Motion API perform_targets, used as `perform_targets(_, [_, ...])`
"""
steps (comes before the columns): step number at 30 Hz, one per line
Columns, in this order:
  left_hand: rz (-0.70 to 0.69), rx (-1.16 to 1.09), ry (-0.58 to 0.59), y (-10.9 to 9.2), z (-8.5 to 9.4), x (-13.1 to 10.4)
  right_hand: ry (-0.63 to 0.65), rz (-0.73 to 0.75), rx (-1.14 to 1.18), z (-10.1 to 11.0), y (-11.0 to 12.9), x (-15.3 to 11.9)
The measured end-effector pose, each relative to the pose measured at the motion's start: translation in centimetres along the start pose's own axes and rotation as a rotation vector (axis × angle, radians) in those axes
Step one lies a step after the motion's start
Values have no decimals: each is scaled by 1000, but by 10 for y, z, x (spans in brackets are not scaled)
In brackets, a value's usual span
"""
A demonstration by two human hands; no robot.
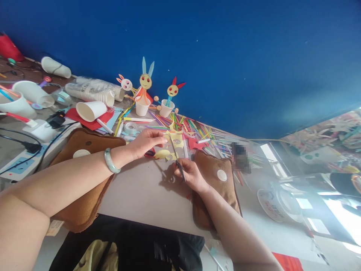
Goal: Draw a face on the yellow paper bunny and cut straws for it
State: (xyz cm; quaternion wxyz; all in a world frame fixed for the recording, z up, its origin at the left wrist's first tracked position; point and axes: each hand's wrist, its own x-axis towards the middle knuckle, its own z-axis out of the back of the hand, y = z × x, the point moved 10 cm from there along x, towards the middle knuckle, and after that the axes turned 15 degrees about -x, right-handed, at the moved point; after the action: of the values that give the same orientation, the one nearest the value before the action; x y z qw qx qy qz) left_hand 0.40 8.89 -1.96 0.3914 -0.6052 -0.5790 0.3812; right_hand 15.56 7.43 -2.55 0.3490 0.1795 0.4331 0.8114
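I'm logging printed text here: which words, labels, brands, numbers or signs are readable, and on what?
No text is legible.
Cup wrapper: printing, too blurred.
White tub: red and blue markings, too blurred.
Power strip panel: markings, too small.
Pale tag: any print too small.

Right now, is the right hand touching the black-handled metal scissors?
Touching. The head view shows the bare right hand with its fingers curled against the black handle of the metal scissors.
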Motion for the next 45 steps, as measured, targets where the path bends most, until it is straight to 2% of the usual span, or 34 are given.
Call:
perform_targets(6, [-8,35,21,-1,-2,-1,3,9,-6,1,1,0])
perform_targets(37, [-25,-19,-37,-5,5,0,-4,21,-40,2,1,-1])
perform_targets(45, [-16,29,-1,-3,0,-3,-6,3,-24,1,-2,-1])
